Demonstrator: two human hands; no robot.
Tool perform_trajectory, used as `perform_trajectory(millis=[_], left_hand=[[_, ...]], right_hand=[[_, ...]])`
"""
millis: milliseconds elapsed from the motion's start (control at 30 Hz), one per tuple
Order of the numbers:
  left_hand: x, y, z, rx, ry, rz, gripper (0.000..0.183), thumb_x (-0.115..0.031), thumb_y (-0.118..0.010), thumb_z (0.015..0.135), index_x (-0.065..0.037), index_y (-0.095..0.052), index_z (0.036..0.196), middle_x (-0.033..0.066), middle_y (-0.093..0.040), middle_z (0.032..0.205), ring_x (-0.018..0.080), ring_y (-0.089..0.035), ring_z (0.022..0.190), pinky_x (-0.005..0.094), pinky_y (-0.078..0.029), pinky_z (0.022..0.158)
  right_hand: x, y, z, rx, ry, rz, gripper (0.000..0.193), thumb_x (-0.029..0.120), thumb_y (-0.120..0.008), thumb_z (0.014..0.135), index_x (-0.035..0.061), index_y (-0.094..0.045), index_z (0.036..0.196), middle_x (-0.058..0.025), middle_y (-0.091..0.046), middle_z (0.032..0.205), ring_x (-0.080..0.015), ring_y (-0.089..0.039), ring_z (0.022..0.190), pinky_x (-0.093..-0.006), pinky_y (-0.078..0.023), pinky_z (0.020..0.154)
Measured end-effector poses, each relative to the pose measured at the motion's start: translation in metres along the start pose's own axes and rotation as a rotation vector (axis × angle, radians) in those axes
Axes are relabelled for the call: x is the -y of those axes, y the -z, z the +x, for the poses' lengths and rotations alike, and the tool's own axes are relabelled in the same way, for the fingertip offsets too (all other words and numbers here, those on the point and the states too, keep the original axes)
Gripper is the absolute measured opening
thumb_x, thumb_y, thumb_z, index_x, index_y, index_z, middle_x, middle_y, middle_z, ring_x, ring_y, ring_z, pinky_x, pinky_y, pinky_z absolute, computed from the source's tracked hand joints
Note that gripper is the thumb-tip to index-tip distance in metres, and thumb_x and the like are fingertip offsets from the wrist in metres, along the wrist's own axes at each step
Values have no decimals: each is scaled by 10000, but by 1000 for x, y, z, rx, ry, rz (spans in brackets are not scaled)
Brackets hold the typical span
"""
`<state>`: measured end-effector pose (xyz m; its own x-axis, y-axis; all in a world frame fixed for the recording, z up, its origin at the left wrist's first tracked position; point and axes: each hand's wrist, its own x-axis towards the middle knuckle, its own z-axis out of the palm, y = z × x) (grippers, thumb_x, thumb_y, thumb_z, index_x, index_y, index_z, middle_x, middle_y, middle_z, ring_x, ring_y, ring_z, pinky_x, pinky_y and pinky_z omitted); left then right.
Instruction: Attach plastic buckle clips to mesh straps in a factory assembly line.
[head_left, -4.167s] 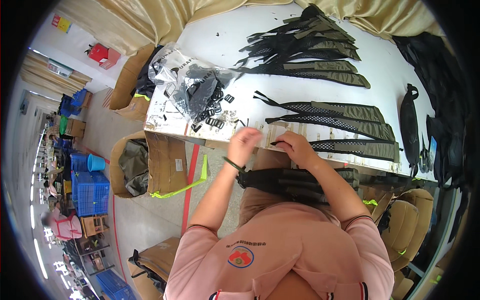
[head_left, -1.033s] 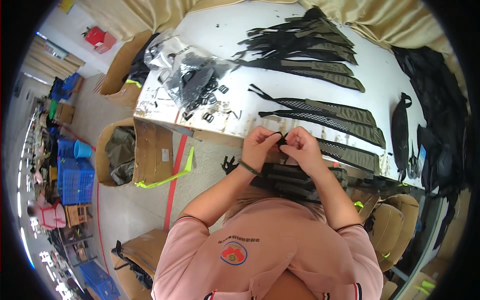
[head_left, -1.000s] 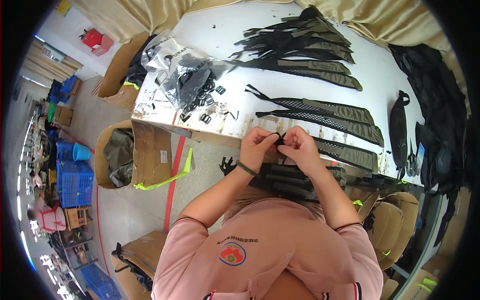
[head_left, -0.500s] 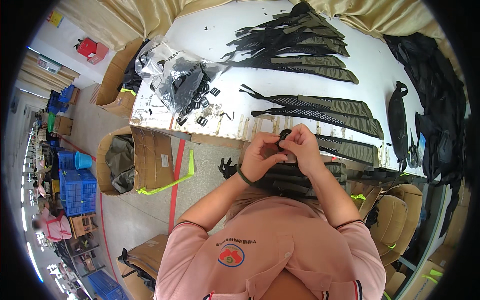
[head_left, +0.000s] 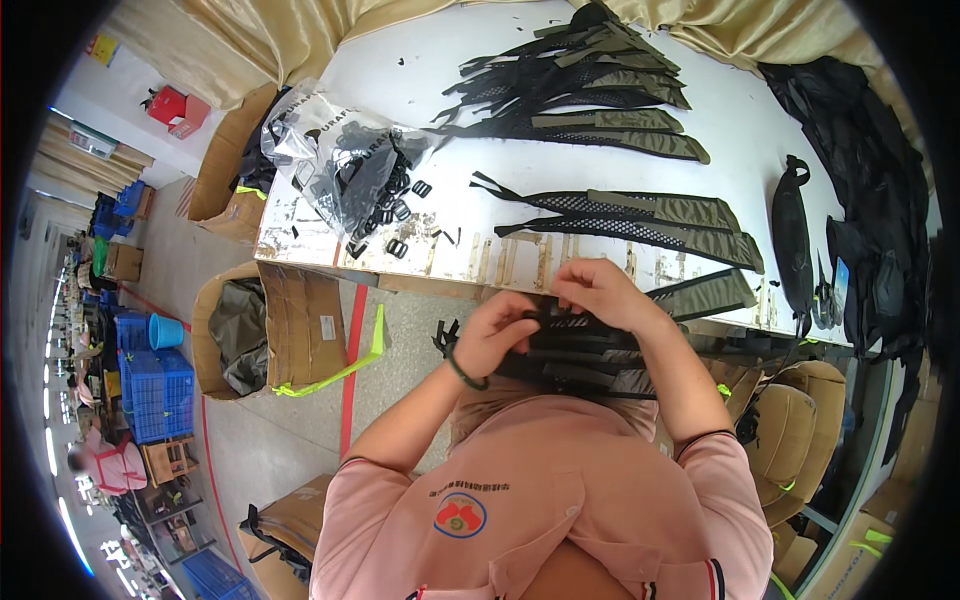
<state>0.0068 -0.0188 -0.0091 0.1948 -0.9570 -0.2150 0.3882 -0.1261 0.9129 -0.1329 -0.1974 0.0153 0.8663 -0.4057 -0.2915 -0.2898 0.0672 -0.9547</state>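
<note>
At the near table edge, my left hand point(head_left: 497, 335) is closed, pinching the black webbing end of a padded strap. My right hand point(head_left: 603, 295) pinches the same strap a little farther right, thumb and fingers together. This strap point(head_left: 705, 295), black mesh with an olive panel, runs right from my hands and rests its wide end on the table. Whether a buckle sits on the webbing is hidden by my fingers. More mesh straps point(head_left: 590, 372) lie across my lap. Two similar straps point(head_left: 640, 225) lie side by side on the table just beyond my hands.
Farther back fans a pile of straps point(head_left: 600, 90). At left a clear plastic bag point(head_left: 340, 150) spills black buckles point(head_left: 400, 210) on the white table point(head_left: 410, 40). A black strap piece point(head_left: 792, 235), scissors point(head_left: 823, 300) and black fabric point(head_left: 860, 170) are at right. Cardboard boxes point(head_left: 300, 320) stand left.
My hands have come apart: the left has moved left and down, the right slightly up. The held strap's wide end now slants up to the right.
</note>
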Motion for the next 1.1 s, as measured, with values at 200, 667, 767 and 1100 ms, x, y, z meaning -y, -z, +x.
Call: perform_trajectory(millis=[200,667,767,1100], left_hand=[[-5,57,-25,-430,-333,1233,170,-113,-643,857,-55,-587,1007,-9,-593,816,48,-531,628,196,-447,560],[5,13,93,-148,100,-532,204,-229,-571,916,-77,-563,1052,27,-625,877,119,-569,681,260,-468,665],[24,42,92,-202,-79,-555,123,-136,-634,869,-96,-571,966,30,-615,776,131,-574,645,276,-477,633],[14,57,47,-486,-159,-473,68,-49,-627,855,-58,-562,872,69,-633,772,160,-643,663,264,-549,611]], right_hand=[[-25,68,32,-718,299,-1078,357,147,-733,675,96,-618,1009,-84,-572,925,-286,-523,944,-400,-411,779],[-15,55,-18,-567,695,-1206,100,101,-659,711,92,-668,810,-33,-524,715,-225,-522,731,-352,-389,692],[-44,50,-42,-547,599,-1124,100,103,-661,712,95,-676,811,-29,-522,715,-221,-516,721,-348,-387,689],[-59,47,-50,-606,355,-910,160,147,-691,740,97,-687,891,-57,-556,804,-253,-523,815,-365,-403,732]])
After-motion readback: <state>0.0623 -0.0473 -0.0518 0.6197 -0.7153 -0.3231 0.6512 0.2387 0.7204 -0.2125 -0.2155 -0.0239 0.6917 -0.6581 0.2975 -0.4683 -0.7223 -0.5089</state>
